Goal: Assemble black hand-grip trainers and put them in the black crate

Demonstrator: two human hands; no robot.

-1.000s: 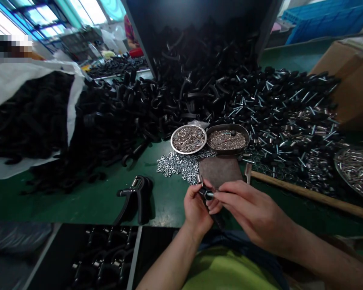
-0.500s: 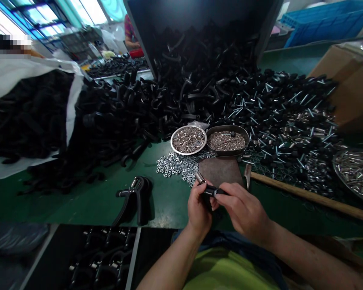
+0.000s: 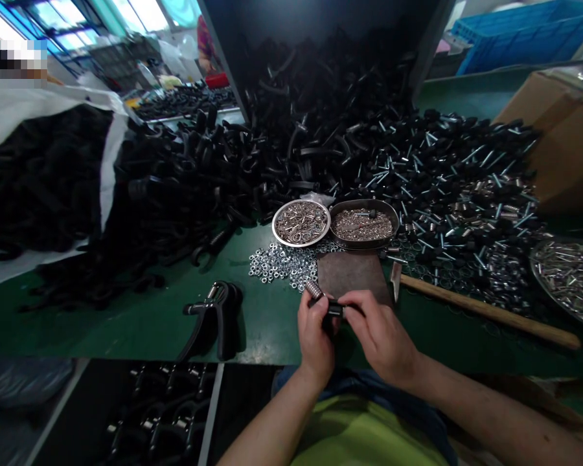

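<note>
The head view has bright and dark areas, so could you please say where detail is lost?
Head view: the windows are largely washed out; head view: black parts in the white sack nearly merge into darkness; head view: a pale sheen shows on the green tabletop near its front edge; head view: the black piece between left hand and right hand looks soft.

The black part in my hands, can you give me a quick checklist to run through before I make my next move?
1. Left hand gripping the black part: ok.
2. Right hand fingertips at the part's right end: ok.
3. Spring present, showing above the left thumb: ok.
4. Spring's lower end properly seated: cannot tell, the left hand hides it.
5. Hammer clear of both hands: ok, lying to their right.
6. Nuts contained: not ok, a loose pile on the green table.
</note>
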